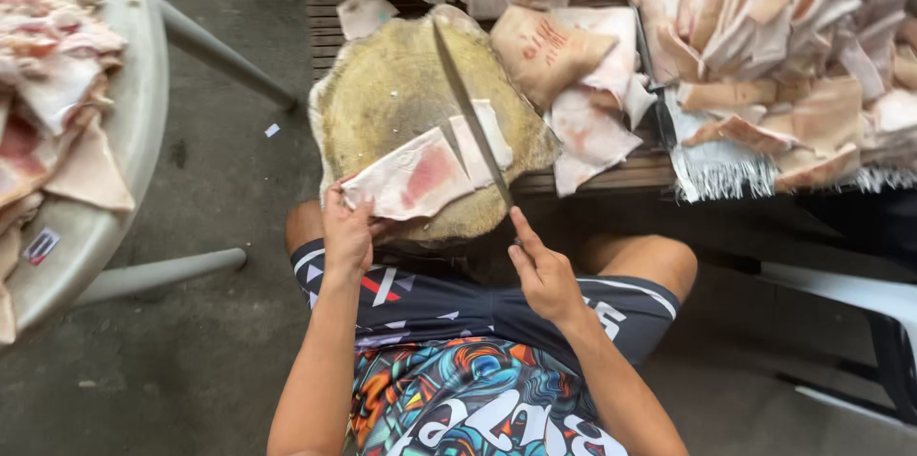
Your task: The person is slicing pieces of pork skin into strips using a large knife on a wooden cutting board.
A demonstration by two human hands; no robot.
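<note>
While seated, person: works at a round, worn wooden chopping block (382, 93).
Left hand (347, 232): pinching the pale pink-stained slab of pork skin (413, 179) on the block.
Right hand (542, 270): clamped on the long steel knife (468, 112), blade lying across the slab.

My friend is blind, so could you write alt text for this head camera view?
Seen from above, a seated person's right hand draws a long knife through a slab of pork skin that the left hand steadies on a round chopping block. More skin pieces are piled behind.
</note>
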